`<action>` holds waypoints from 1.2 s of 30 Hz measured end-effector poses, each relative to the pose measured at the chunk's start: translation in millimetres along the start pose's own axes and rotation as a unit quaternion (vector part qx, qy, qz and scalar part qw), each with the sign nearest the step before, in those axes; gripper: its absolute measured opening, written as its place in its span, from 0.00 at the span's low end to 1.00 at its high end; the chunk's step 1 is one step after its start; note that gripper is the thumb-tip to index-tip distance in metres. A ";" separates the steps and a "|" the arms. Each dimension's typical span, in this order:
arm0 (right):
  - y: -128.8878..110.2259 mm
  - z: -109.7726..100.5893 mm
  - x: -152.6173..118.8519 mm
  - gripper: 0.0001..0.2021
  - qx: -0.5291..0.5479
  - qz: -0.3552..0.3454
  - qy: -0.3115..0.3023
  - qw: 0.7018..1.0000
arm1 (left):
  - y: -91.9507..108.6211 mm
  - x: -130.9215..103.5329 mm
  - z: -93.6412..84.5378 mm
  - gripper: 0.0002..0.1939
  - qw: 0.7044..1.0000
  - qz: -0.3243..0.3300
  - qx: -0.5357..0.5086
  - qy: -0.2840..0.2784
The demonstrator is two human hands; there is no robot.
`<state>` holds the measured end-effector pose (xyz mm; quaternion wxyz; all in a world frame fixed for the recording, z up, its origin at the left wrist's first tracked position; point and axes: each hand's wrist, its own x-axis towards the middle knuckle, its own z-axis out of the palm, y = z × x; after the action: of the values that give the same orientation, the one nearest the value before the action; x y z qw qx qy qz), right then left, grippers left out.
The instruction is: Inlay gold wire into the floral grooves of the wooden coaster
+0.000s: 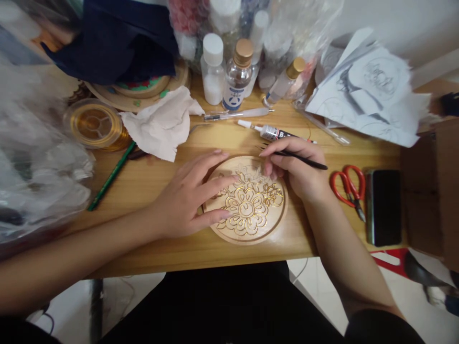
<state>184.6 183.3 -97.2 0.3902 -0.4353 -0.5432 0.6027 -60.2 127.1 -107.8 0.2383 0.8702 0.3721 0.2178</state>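
Though visible, disc (275, 220) beneath left fingers (215, 187)

- Lighting: even, moderate indoor light; its source lies outside my view.
- Shadow: soft, on the table (143, 248) beside my right forearm (340, 243).
- Glare: fine glints along the gold wire (254, 210).
- Distortion: margins stretched; plastic bags (39, 181) blurred.

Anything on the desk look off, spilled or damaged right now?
No spill or breakage shows. Mildly untidy: a crumpled, ragged-edged tissue beside the wire spool, and a skewed pile of sketches toward the far right. The gold flower on the round wooden board looks regular, though the left hand covers part of the board.
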 end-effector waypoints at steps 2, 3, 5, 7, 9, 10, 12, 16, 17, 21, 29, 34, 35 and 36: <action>-0.3 0.3 0.2 0.07 0.003 0.002 -0.001 1.000 | 0.3 -0.3 -0.4 0.24 1.000 -0.001 -0.008 0.011; -0.6 0.4 0.2 0.07 0.005 0.003 -0.001 1.000 | 0.3 -0.5 -0.3 0.24 1.000 -0.001 -0.008 0.016; -1.0 0.6 0.2 0.07 0.008 0.003 -0.001 1.000 | 0.1 -1.1 0.3 0.24 1.000 -0.004 -0.003 0.023; -1.2 0.6 0.1 0.07 0.008 0.003 0.000 1.000 | -0.2 -1.3 1.2 0.23 1.000 -0.002 0.002 0.029; -1.0 0.3 0.0 0.08 0.003 0.003 0.001 1.000 | -0.4 -1.2 2.0 0.22 0.999 0.003 0.003 0.034; -0.7 0.0 -0.2 0.08 0.001 0.003 0.000 1.000 | -0.5 -1.0 2.2 0.22 0.999 0.003 0.003 0.034; 0.2 -0.4 -0.4 0.07 -0.002 0.000 -0.002 1.000 | -0.6 -0.5 2.1 0.22 0.999 0.002 0.006 0.033; 2.3 -1.2 -0.5 0.07 -0.001 -0.006 -0.007 1.000 | -0.8 0.7 1.1 0.23 0.999 0.022 0.006 0.035; 2.7 -1.3 -0.4 0.07 0.001 -0.007 -0.009 1.000 | -0.9 1.0 0.9 0.23 0.999 0.026 0.006 0.035; 2.7 -1.4 -0.2 0.08 -0.001 -0.013 -0.010 1.000 | -0.3 1.5 0.9 0.22 0.999 0.023 0.011 0.022; 1.2 -1.0 -0.8 0.07 -0.017 -0.005 -0.007 1.000 | 1.7 -0.3 2.1 0.20 0.999 0.027 0.037 0.015; 1.3 -1.0 -0.5 0.06 -0.020 -0.006 -0.004 1.000 | 1.6 -0.5 3.0 0.19 0.998 0.036 0.045 0.019; 1.3 -1.1 -0.5 0.06 -0.022 -0.003 -0.005 1.000 | 1.6 -0.4 3.2 0.19 0.998 0.037 0.047 0.019; 1.3 -1.2 -0.4 0.06 -0.022 -0.001 -0.006 1.000 | 1.6 -0.4 3.2 0.19 0.998 0.037 0.048 0.020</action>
<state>185.8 183.1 -98.4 0.3779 -0.4397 -0.5594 0.5924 -57.7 125.0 -109.5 0.1801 0.8894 0.3541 0.2262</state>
